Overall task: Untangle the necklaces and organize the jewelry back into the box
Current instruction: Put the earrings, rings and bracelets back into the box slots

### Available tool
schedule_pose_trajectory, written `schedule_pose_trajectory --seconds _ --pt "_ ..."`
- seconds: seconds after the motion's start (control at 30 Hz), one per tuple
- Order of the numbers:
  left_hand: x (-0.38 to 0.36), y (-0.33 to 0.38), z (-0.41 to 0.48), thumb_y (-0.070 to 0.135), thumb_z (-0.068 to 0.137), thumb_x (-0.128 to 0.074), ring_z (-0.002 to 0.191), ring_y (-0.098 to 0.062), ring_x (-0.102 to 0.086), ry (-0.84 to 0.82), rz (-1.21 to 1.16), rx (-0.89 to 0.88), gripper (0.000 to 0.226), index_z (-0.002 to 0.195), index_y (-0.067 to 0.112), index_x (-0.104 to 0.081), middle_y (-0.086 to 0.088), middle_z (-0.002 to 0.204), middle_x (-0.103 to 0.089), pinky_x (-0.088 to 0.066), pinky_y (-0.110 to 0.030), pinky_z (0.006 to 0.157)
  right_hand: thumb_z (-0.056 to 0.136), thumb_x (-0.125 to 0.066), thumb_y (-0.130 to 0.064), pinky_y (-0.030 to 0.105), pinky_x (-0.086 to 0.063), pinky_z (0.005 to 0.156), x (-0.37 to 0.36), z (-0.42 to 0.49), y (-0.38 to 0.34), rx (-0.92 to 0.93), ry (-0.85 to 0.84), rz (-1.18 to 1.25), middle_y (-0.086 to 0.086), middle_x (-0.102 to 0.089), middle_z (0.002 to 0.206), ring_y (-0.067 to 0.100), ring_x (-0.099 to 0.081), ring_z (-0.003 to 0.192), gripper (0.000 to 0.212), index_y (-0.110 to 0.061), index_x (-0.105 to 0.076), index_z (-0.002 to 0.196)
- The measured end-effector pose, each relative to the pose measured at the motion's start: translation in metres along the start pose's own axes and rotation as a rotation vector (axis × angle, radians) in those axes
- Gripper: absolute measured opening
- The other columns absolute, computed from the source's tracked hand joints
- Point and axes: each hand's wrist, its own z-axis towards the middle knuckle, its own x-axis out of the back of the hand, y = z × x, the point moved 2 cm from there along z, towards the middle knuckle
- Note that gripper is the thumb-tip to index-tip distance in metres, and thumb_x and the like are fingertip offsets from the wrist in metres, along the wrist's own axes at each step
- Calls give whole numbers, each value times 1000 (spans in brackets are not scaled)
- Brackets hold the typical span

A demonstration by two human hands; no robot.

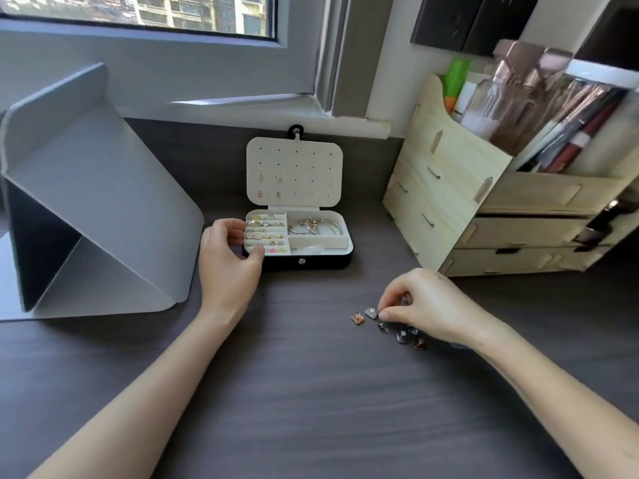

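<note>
Dark wood-grain desk [311,392] is carrying the open jewelry box [311,262], which is sitting near the window wall with its lid [294,171] lying back. The left hand [228,261] is gripping the box's left end. The right hand [428,302] is seemingly pinching one of the loose earrings [371,312] lying scattered nearer the person.

Grips open black cream-lined jewelry box [321,263] mid-frame with left hand [230,259]; pinches small loose earrings [371,312] centre-right with right hand [427,302].
</note>
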Motion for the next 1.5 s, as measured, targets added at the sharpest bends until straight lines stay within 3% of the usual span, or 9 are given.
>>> schedule_pose_trajectory --seconds 0.33,0.47,0.63,0.77,0.87,1.0,1.17,1.37,1.5 --pt "-1 -1 1 0 77 -67 87 -13 -53 6 1 -6 30 97 18 -53 0 99 -52 -41 -9 64 90 -54 -9 23 -50 70 16 26 -45 209 93 333 -5 -69 78 5 -64 71 12 -14 -55 79" --pt "-2 -3 2 0 77 -67 88 -14 -54 6 9 -9 30 97 19 -53 -1 100 -52 -41 -10 65 81 -71 -14 25 -50 61 11 69 -73 241 130 398 3 -69 69 8 -60 56 18 -16 -54 78" --pt "-3 -2 2 0 77 -67 84 -6 -51 5 -2 -7 31 97 20 -53 -1 99 -52 -39 -5 66 77 -76 -19 20 -48 66 7 122 -93 229 198 291 -1 -67 75 6 -60 70 10 -11 -71 79" --pt "-4 -3 2 -1 77 -66 88 -9 -52 12 -10 -1 31 97 18 -54 0 99 -53 -42 -14 70 87 -64 -7 26 -48 84 0 144 -103 279 192 137 6 -70 99 11 -60 88 13 -7 -73 96" --pt "-5 -4 3 -1 78 -64 89 -10 -51 15 -7 9 29 100 15 -56 0 100 -53 -44 -22 74 91 -55 -4 22 -44 82 -8 148 -104 344 221 35 8 -66 106 11 -55 91 20 -6 -72 101" --pt "-6 -6 3 -2 76 -63 89 -12 -52 31 -20 11 29 100 12 -57 -2 100 -53 -45 -26 76 87 -54 3 24 -37 69 -19 148 -104 433 361 -57 12 -66 95 26 -59 91 22 -3 -73 97" --pt "-7 -7 4 -3 74 -64 88 -13 -52 36 -29 7 30 99 13 -56 -2 98 -53 -46 -28 75 58 -62 16 32 -48 57 -29 147 -111 659 496 -184 10 -66 62 31 -60 59 31 -3 -73 79" --pt "-6 -5 3 -4 74 -63 90 -12 -52 34 -31 8 33 98 16 -54 1 98 -53 -46 -28 77 47 -80 8 26 -45 61 -33 142 -109 738 475 -245 5 -60 60 25 -53 54 70 0 -64 115" --pt "-7 -5 3 -3 74 -64 91 -12 -52 26 -35 22 33 101 14 -55 -1 99 -54 -46 -27 77 64 -72 5 36 -51 66 -31 132 -108 677 389 -239 6 -55 64 27 -52 63 86 -8 -38 142"
